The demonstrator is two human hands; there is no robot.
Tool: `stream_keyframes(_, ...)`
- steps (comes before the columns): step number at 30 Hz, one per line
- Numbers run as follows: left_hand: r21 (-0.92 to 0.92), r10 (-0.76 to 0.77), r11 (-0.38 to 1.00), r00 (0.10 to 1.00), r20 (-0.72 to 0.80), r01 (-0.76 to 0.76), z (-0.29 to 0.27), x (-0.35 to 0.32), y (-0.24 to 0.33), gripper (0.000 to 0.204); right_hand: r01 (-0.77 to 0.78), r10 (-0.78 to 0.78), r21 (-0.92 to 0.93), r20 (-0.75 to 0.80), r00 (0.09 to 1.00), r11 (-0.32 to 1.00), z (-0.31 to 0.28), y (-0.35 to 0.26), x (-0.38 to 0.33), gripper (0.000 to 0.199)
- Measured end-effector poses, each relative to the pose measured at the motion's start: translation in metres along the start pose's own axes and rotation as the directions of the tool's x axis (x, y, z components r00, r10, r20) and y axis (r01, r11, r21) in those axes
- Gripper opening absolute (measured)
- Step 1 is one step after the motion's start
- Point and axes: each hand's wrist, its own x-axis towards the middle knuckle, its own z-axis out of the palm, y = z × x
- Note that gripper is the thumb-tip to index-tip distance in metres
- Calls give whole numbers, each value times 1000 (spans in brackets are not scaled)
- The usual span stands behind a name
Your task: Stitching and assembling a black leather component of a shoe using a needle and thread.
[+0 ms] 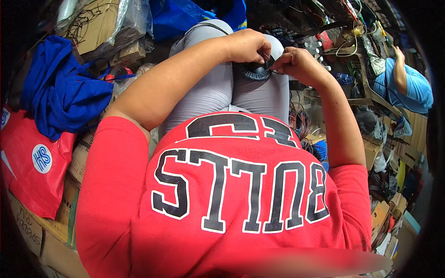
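Black coiled cord (254,72), a small ring of dark rubbery loops, sits on my lap right at the knees, at about twelve o'clock in the view, resting on the grey trousers (218,88). My left hand (248,45) is curled over its left edge with the fingers (265,50) pinched shut on the coil's upper rim. My right hand (294,62) meets it from the two o'clock side, fingers closed on what looks like a thin strand or wire end coming off the ring (too fine for me to be sure which). The two hands nearly touch above the coil.

I judge the step in hand to be a winding or threading one: one hand steadies the ring while the other works the loose end. The next move, as I read it, calls for a firm hold on the left and a small, careful pull or tuck on the right, so the loops do not spring apart.

Outward from there: my red shirt (232,204) fills the six o'clock half. At nine o'clock a blue cloth bag (60,88) lies above a red plastic bag (32,162), with cardboard boxes (99,23) around them. At three o'clock are bundles of wire (308,134) beside my knee, and further off at two o'clock a co-worker in a light blue top (412,85).
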Motion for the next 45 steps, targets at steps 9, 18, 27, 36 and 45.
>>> stream_keyframes(9, -118, 30, 992, 987, -160, -49, 5, -10, -1, 12, -19, 16, 79, 37, 999, 997, 8, 4, 7, 19)
stream_keyframes(18, -112, -10, 994, 999, -43, 5, 1, -3, 0, 11, 3, -1, 44, -27, 1000, 999, -7, 9, -15, 27)
stream_keyframes(27, -98, -14, 995, 995, -101, 4, 8, 0, 0, 12, -81, 90, 393, -4, 996, 916, 22, 16, 4, 21)
stream_keyframes(36, 229, -86, 963, 967, -240, 142, -5, -61, 25, 22, -45, 185, 749, -105, 977, 661, 30, 42, -24, 28)
stream_keyframes(45, -421, -238, 907, 796, -556, -23, -20, -43, 21, 30, 371, 593, 900, -430, 681, 227, 59, 49, 3, 29)
